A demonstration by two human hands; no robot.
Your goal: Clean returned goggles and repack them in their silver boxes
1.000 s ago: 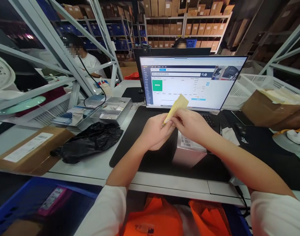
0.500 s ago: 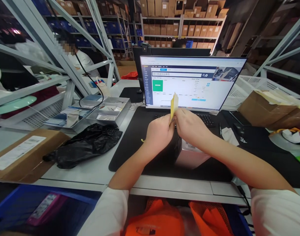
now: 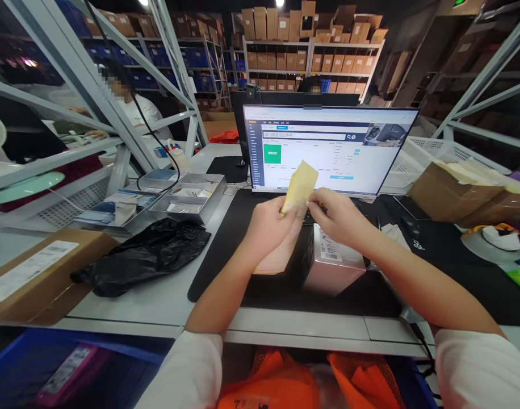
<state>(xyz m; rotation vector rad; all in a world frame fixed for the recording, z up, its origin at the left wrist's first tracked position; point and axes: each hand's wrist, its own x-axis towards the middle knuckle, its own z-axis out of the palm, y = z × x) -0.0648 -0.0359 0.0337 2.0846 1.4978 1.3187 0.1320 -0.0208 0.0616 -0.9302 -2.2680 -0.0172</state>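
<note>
Over the black desk mat (image 3: 226, 261), my left hand (image 3: 266, 227) grips a folded piece of yellow paper (image 3: 301, 183) that sticks up in front of the monitor. A paler part of the paper (image 3: 275, 258) hangs below this hand. My right hand (image 3: 339, 213) is closed in a pinch at the paper's right edge, its fingertips close to the left hand's. Under my right forearm, a silver-grey box (image 3: 334, 270) with a white barcode label stands on the mat. Most of the keyboard is hidden behind my hands.
A monitor (image 3: 311, 150) stands ahead. To the left are a black plastic bag (image 3: 145, 258), a labelled cardboard box (image 3: 42, 272) and a divided grey tray (image 3: 200, 199). On the right sit an open carton (image 3: 447, 193) and a tape roll (image 3: 494, 241). Another person (image 3: 138, 111) sits beyond the frame.
The yellow paper has turned from edge-on to show its broad face, and its pale lower part now hangs beneath my left hand. My right hand has shifted slightly right, away from the left.
</note>
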